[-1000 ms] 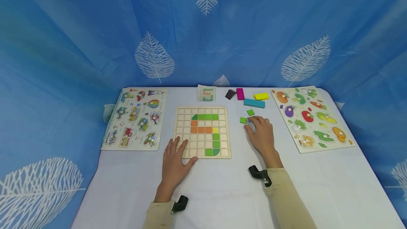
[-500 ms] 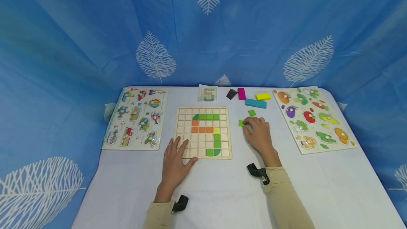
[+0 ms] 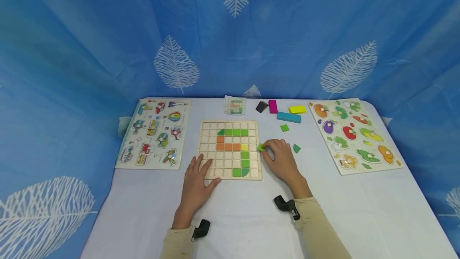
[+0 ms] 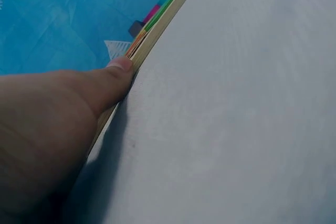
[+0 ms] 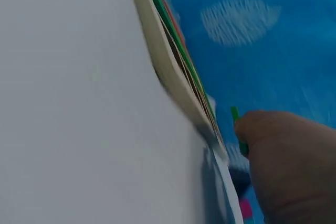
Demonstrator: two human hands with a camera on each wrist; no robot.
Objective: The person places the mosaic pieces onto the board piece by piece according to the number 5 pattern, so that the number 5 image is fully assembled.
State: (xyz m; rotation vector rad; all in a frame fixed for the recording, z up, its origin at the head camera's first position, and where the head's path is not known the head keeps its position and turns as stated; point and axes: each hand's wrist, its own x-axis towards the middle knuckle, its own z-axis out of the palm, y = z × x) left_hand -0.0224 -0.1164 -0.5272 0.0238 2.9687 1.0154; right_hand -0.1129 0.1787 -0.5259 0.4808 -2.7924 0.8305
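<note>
A wooden grid board [image 3: 212, 167] lies in the middle of the table, with green, orange and yellow tiles set in it in an S-like line. My left hand [image 3: 195, 185] rests on its near left corner with fingers spread, and the thumb touches the near edge in the left wrist view. Between thumb and fingertips my right hand [image 3: 284, 162] pinches a small green square tile [image 3: 261, 147] at the board's right edge. In the right wrist view that hand [image 5: 294, 156] hides most of the tile. A green rounded tile [image 3: 296, 148] and another green square tile [image 3: 284, 128] lie to its right.
Behind the board is a small pattern card [image 3: 235, 105]. Black [image 3: 261, 106], magenta [image 3: 272, 106], teal [image 3: 289, 117] and yellow [image 3: 297, 109] blocks stand at the back right. A vehicle puzzle [image 3: 152, 134] lies left, a vegetable puzzle [image 3: 353, 135] right.
My right hand has picked up the nearer green square tile and brought it left to the board's edge, uncovering the rounded green tile. The left hand stays on the board.
</note>
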